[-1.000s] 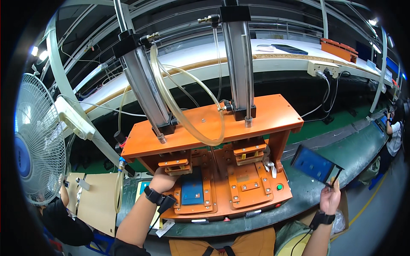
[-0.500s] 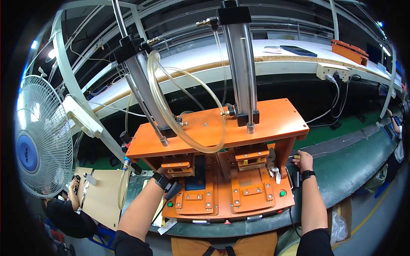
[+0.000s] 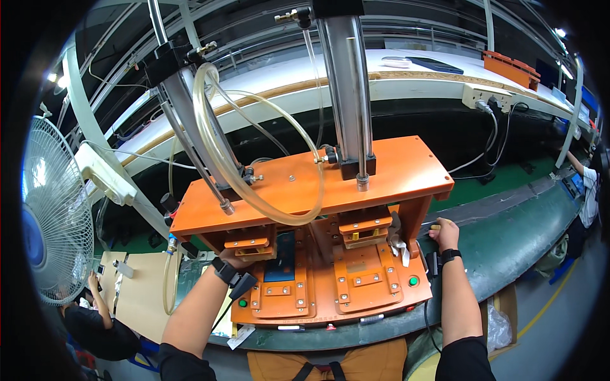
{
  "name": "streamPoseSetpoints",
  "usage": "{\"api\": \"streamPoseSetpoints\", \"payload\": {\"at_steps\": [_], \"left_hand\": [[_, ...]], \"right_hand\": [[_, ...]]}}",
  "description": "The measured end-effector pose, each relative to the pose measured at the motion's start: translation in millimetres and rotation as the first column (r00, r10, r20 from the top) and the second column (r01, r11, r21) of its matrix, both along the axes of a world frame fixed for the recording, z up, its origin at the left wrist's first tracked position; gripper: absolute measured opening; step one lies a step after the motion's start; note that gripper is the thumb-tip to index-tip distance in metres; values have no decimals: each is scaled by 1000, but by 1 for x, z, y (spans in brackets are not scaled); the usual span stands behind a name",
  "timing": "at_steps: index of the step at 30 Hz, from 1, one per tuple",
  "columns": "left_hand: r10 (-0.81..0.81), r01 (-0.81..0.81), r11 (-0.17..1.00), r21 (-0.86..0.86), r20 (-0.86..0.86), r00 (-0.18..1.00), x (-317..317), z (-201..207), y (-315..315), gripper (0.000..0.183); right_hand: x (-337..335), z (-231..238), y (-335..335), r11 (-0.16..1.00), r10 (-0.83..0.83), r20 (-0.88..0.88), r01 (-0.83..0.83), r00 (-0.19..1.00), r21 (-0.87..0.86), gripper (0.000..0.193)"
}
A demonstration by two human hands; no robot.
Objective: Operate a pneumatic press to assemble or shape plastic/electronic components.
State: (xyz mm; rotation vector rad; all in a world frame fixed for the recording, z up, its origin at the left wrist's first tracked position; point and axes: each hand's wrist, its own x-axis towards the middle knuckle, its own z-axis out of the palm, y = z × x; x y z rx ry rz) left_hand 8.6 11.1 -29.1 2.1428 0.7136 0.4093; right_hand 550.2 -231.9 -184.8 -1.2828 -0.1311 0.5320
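Observation:
An orange two-station press (image 3: pixel 305 203) stands in front of me, with two upright air cylinders on top. My left hand (image 3: pixel 232 259) reaches in beside its left station, and the pressing block and frame hide most of its fingers. Next to it, a flat dark-blue panel (image 3: pixel 280 265) lies in the left station's fixture. My right hand (image 3: pixel 447 232) is closed just beyond the press's right leg, fingers curled. Something small and yellowish shows at its fingertips, too small to name. A crumpled white cloth (image 3: pixel 399 244) hangs between that leg and the right pressing block (image 3: pixel 365 227).
Green buttons (image 3: pixel 413 281) sit on the press's front corners. A clear hose (image 3: pixel 254 203) loops over its top. At left stand a fan (image 3: pixel 54 216) and a person (image 3: pixel 101 330) by brown board. Behind runs a white shelf (image 3: pixel 406 79) with a power strip (image 3: pixel 486 97). A green bench (image 3: pixel 508 235) extends right.
The whole view has shifted, so the press sits slightly further left and higher. My left hand remains by the left station; my right stays beside the right leg, its fingers slightly more curled.

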Motion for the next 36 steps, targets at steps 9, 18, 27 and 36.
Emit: {"api": "streamPoseSetpoints", "payload": {"at_steps": [9,18,27,36], "left_hand": [[3,32,985,171,-203,979,-22,58,-111,39],[191,-243,728,641,151,970,-70,23,-157,36],[798,-718,587,-375,414,437,-71,-77,-183,35],[667,-721,657,-221,615,420,-68,-96,-180,49]], "right_hand": [[-5,5,1,999,-26,21,26,999,-20,22],[-6,10,-2,998,58,-40,-59,998,-4,20],[68,50,-3,943,264,-27,-264,964,-204,33],[207,46,-1,967,-126,194,164,973,-194,45]]}}
